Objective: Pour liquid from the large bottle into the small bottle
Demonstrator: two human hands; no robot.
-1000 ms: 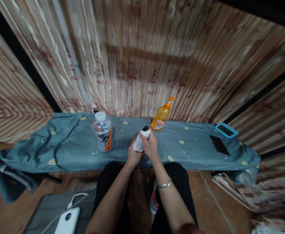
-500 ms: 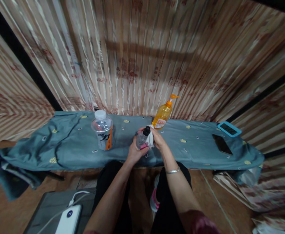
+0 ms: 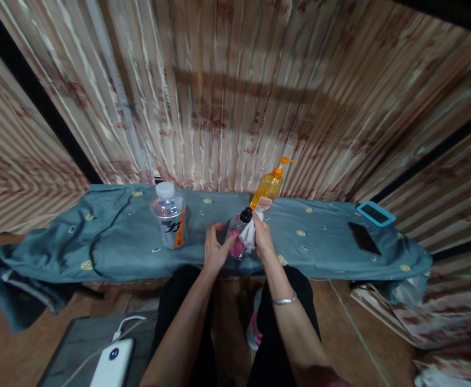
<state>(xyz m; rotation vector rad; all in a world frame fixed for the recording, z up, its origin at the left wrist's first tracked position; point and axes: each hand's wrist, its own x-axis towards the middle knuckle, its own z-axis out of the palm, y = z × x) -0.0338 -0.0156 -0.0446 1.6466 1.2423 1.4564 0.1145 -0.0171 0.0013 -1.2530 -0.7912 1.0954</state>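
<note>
A small clear bottle (image 3: 235, 248) with a black cap and pink on its lower part stands on the cloth-covered bench in front of me. My left hand (image 3: 216, 248) is open at its left side, the thumb reaching to the bottle and the curved fingers apart from it. Pinched in my right hand (image 3: 262, 236) is a white tissue (image 3: 250, 236), which lies against the bottle's right side below the cap. Just behind stands a pump bottle (image 3: 268, 189) of yellow-orange liquid. Its base is partly hidden by the tissue and the cap.
A large clear plastic bottle (image 3: 171, 223) with a white lid stands to the left. On the right lie a phone (image 3: 364, 238) and a blue-framed digital clock (image 3: 376, 214). A patterned curtain (image 3: 219, 107) hangs behind the bench (image 3: 114, 252). A white power bank (image 3: 112, 365) lies lower left.
My left hand has loosened from around the small bottle and moved slightly left, its fingers apart. The bottle now shows more of its pink part, and the tissue remains in my right hand.
</note>
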